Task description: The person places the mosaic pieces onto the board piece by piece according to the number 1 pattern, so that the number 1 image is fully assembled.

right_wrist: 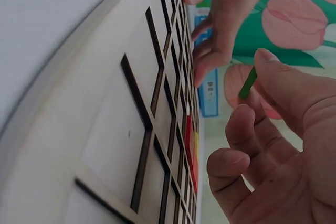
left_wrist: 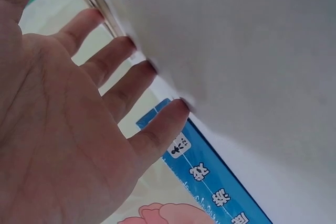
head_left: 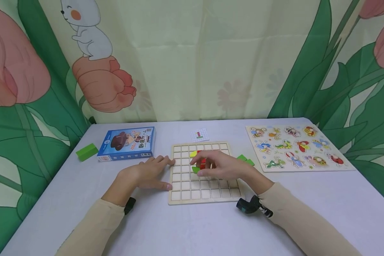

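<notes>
My right hand (head_left: 224, 164) hovers over the wooden grid board (head_left: 195, 195), pinching a small green tile (right_wrist: 247, 83) between thumb and fingertip. Its other fingers curl loosely without touching anything. Beneath it, red tiles (head_left: 203, 164) and a yellow tile (head_left: 193, 154) sit in the upper middle squares, partly hidden by the fingers. My left hand (head_left: 148, 173) rests on the white cloth beside the board, fingers spread. Its thumb and a fingertip lie right at the board's left edge. In the left wrist view its palm (left_wrist: 58, 119) shows with nothing in it.
More green tiles (head_left: 245, 160) lie just right of the board. Behind it is a small grid card (head_left: 199, 135) with a red and green pattern. A blue box (head_left: 126, 143) and a green block (head_left: 87, 152) stand at left; an insect puzzle board (head_left: 297, 148) lies at right.
</notes>
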The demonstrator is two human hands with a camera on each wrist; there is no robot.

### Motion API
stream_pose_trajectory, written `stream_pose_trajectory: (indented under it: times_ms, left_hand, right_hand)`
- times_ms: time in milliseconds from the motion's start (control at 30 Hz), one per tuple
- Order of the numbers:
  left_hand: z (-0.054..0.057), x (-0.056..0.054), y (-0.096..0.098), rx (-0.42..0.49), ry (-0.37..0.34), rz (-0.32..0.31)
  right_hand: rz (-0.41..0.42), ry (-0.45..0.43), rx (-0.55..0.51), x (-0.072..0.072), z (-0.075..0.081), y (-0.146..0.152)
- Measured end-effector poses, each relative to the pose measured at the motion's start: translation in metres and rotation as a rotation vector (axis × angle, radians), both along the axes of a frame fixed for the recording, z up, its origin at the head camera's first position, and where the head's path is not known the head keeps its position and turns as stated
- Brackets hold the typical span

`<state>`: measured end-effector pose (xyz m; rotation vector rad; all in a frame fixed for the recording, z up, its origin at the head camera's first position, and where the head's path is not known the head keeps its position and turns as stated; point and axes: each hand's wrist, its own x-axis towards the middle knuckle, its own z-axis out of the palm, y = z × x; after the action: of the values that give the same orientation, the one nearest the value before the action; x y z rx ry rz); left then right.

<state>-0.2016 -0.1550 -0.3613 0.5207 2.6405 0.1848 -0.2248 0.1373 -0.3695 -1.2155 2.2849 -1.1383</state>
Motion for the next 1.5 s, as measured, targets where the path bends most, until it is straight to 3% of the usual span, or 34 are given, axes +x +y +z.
stream_pose_trajectory:
  times_ms: [300,633,867,1233,1500]
  left_hand:
    - [-0.003,0.001,-0.002,0.004,0.009,-0.004]
    - [0.001,-0.001,-0.001,0.007,0.023,-0.023]
    - [-0.001,0.001,-0.002,0.029,-0.018,-0.01]
    - [0.001,0.001,-0.003,0.02,-0.002,-0.007]
    - [0.002,0.002,-0.002,0.021,-0.012,-0.005]
  right_hand:
    - [-0.045,0.083,0.085,-0.003,-0.007,-0.01]
    - [-0.082,0.112,0.148,-0.003,-0.012,-0.014]
    - [-0.084,0.102,0.164,-0.002,-0.014,-0.016]
    - [-0.059,0.122,0.186,-0.004,-0.012,-0.016]
    - [-0.065,0.059,0.201,-0.001,-0.011,-0.01]
